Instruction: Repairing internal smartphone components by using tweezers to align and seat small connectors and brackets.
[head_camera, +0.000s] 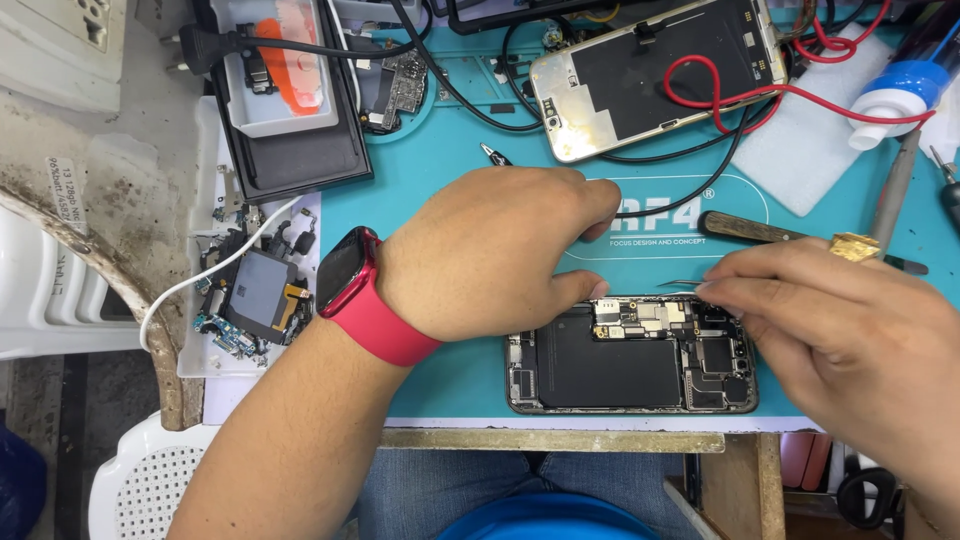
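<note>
Both hands' fingers work the opened phone, innards bare: left hand steadies, right hand pinches tweezers.

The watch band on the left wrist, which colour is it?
The watch band is red, seen in the head view.

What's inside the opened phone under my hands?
The opened phone shows a black battery and circuit boards. The right hand, holding tweezers, covers its top right corner.

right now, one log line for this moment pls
left hand: resting on opened phone | right hand: holding tweezers over its top | surface: teal mat
</note>
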